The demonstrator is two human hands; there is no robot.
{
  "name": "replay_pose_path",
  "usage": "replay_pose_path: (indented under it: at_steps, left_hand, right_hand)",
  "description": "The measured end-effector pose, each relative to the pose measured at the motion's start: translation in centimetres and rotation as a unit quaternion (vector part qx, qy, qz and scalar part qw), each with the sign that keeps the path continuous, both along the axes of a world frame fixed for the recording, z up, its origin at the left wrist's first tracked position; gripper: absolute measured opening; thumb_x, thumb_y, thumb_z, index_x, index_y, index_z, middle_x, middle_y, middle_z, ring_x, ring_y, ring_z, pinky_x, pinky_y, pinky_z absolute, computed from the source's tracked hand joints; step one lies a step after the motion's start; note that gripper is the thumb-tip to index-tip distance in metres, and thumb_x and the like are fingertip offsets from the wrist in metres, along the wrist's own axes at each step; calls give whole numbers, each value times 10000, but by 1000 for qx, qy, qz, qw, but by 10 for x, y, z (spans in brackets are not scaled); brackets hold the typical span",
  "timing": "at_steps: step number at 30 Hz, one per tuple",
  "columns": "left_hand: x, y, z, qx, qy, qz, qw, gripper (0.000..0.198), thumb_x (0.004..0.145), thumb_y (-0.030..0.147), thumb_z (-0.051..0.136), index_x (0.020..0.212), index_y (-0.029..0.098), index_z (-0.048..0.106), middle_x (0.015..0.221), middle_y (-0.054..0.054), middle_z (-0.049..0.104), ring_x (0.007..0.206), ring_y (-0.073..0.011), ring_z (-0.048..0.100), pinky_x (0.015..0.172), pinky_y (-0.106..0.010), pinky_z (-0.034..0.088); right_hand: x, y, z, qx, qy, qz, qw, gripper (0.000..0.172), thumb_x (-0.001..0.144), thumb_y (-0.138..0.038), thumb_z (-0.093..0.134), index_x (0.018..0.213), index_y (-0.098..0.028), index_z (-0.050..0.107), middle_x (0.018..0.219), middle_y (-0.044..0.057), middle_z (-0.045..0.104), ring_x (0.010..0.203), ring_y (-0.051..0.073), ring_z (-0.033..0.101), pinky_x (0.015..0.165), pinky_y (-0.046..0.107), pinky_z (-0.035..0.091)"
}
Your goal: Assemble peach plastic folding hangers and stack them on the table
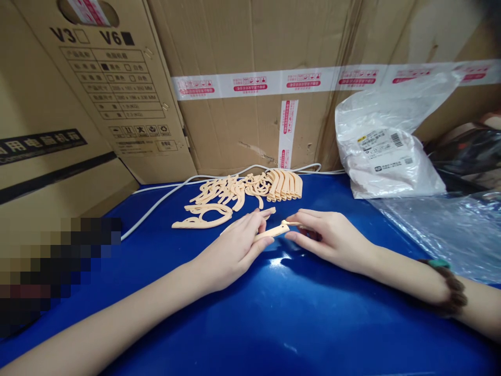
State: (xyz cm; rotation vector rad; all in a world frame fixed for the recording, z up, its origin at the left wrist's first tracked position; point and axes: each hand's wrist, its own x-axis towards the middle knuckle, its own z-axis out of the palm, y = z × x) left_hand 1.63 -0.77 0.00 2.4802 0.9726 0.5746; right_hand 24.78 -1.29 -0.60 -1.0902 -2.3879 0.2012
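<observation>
Both my hands meet over a glossy blue table (274, 324). My left hand (235, 245) lies low with its fingers closed on one end of a small peach plastic piece (274, 230). My right hand (329, 235) pinches the other end of that same piece between thumb and fingertips. Just behind them lies a heap of several similar peach curved plastic parts (242, 190), some spread loose on the left and some stacked in a neat row on the right.
Cardboard boxes (250, 78) wall off the back and left. A white cable (156, 201) runs along the table's rear. A white plastic bag with labels (387, 151) and clear plastic film (450, 230) lie at the right. A blurred patch covers the lower left.
</observation>
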Motion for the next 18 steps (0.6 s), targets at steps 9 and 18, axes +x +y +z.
replay_pose_path:
  at_steps: [9,18]
  left_hand:
    - [-1,0,-1,22,19,-5,1000,188,1008,331,321,1061,222,465,1359,-78,494,1331,-216,381,1095,-422,317]
    - [-2,0,-1,55,58,-26,996,305,1012,329,301,1124,213,560,1446,-70,424,1380,-203,316,1148,-434,271]
  right_hand:
    - [-3,2,2,-70,53,25,996,319,966,-414,446,956,-166,646,787,11,662,643,115,566,594,227,390]
    - [-2,2,3,-109,80,50,990,301,962,-385,464,1066,-197,674,1019,40,720,868,168,662,745,246,472]
